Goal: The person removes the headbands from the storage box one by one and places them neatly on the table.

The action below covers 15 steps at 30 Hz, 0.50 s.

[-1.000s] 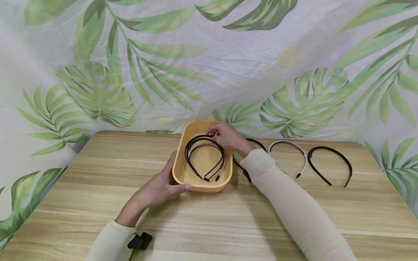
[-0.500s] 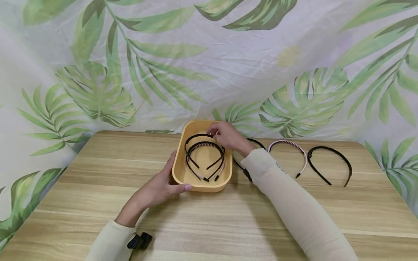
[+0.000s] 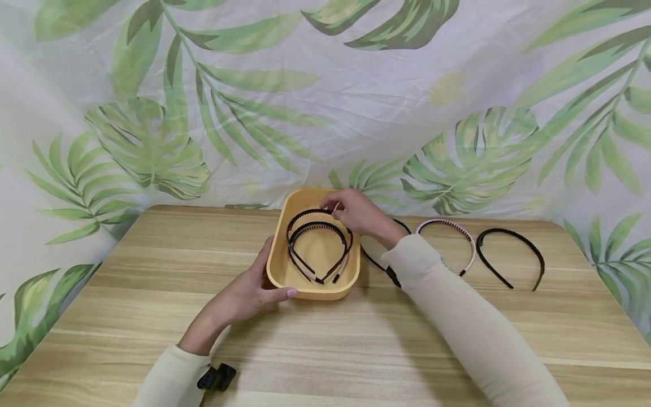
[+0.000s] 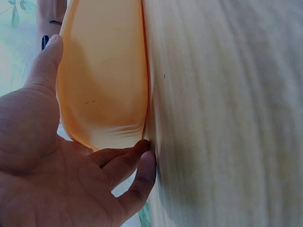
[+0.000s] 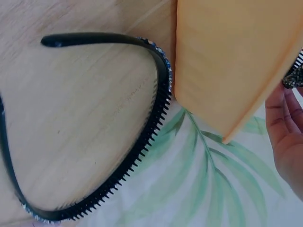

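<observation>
In the head view, my left hand (image 3: pixel 246 291) grips the near left corner of a yellow box (image 3: pixel 325 295), thumb along the front rim. The left wrist view shows the fingers (image 4: pixel 120 165) bent against the box's outer wall, low by the table. Reaching over the far right rim, my right hand (image 3: pixel 358 212) pinches a black headband (image 3: pixel 305 212) inside the box. In the right wrist view, the fingers lie at a beaded dark part of a headband (image 5: pixel 296 75). Other headbands (image 3: pixel 301 229), black and pink, lie nested below the held one.
Right of the box, partly behind my right forearm, lies a black toothed headband (image 5: pixel 161 90). Farther right are a pink and black headband (image 3: pixel 473 249) and a black one (image 3: pixel 539 257) on the wooden table (image 3: pixel 127 271). A leaf-print cloth (image 3: pixel 356 113) hangs behind.
The held black headband has come apart from the others in the box, its arch toward the far side. Its ends rose, then dropped nearer the box floor. My left hand has stayed put.
</observation>
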Tool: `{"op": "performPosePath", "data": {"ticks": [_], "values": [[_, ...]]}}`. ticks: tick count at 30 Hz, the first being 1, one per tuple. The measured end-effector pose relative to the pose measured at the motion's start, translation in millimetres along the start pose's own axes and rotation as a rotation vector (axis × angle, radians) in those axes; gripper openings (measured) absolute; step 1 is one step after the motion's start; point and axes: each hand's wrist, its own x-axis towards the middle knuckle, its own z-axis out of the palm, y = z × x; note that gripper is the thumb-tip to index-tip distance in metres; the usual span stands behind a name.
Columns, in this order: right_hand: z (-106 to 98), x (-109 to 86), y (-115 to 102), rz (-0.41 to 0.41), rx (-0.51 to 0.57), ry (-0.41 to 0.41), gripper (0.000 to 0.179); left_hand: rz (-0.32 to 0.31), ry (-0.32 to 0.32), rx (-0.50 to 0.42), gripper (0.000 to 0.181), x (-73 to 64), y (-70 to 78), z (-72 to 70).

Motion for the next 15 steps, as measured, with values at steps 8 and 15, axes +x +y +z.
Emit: {"op": "performPosePath", "data": {"ticks": [8, 15], "values": [[-11, -17.8, 3, -0.032, 0.023, 0.020, 0.032, 0.001, 0.005, 0.008, 0.119, -0.3, -0.5, -0.2], [-26, -38.1, 6, -0.017, 0.060, 0.021, 0.033, -0.011, 0.009, 0.013, 0.120, 0.3, -1.0, 0.3]]}}
